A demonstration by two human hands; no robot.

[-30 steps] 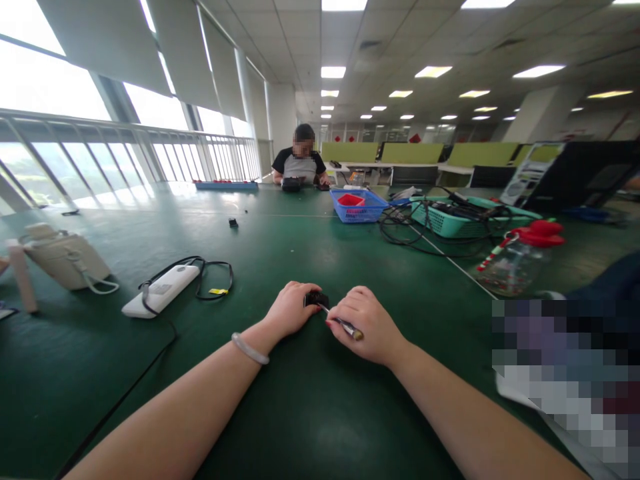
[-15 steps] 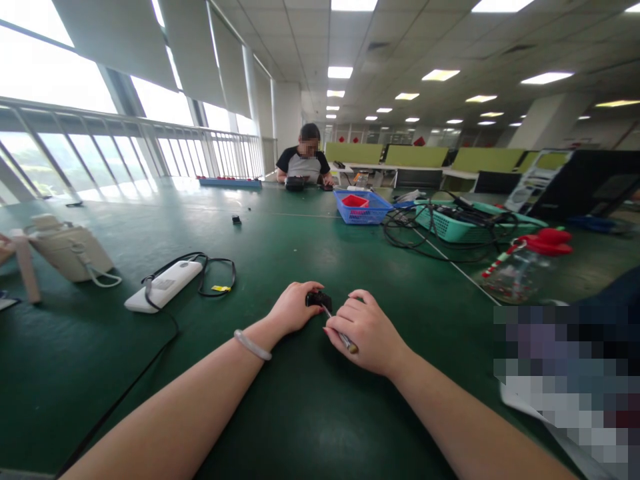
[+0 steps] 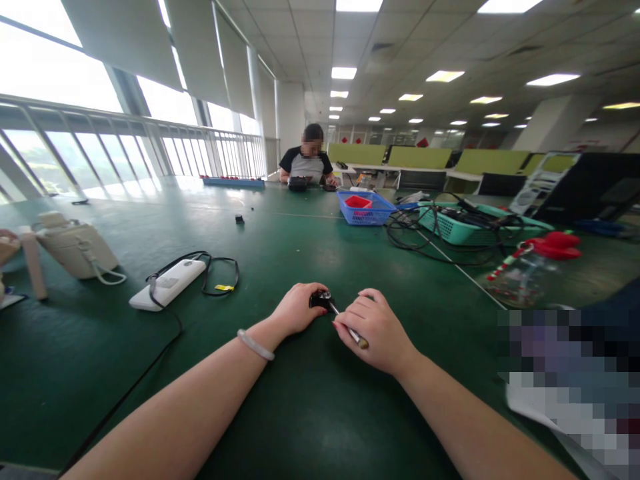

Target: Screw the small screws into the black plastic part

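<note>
my left hand (image 3: 296, 308) pinches the small black part (image 3: 319, 300), right hand (image 3: 373, 328) grips a thin tool (image 3: 347, 327) touching it, no writing readable

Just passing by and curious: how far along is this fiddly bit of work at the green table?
Finished pieces: none show. In hand: the left hand steadies a small black part on the green table, while the right hand holds a thin tool, its tip at the part. What is left cannot be judged; the part is too small to read.
</note>
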